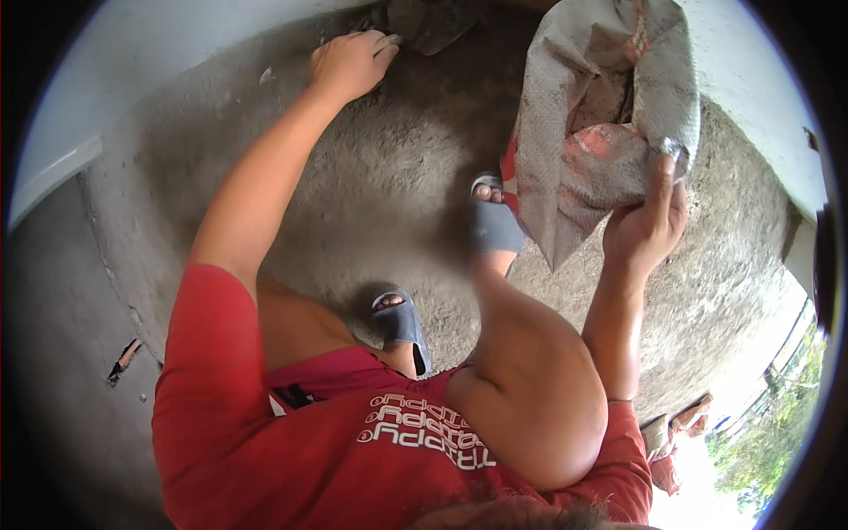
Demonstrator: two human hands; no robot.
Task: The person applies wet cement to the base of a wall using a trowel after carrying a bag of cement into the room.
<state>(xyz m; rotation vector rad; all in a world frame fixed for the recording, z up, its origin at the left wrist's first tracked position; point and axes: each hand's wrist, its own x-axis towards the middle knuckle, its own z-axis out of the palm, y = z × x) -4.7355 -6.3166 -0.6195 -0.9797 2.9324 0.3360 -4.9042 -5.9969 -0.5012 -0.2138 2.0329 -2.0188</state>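
Your red cloth shirt (300, 450) spreads below. Your right hand (647, 221) pinches the woven sack (605, 163) by its rolled rim; your left hand (351, 66) curls above gritty floor (380, 177), its grip unclear.

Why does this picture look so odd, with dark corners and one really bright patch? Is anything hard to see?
Head view: wide lens, so black corners and bent edges; head view: washed-out glare at lower right, beside greenery; head view: floor darker near the left hand, hiding detail.

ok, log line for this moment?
left hand: curled, contents unclear | right hand: gripping woven sack | sack: mouth open | surface: rough floor
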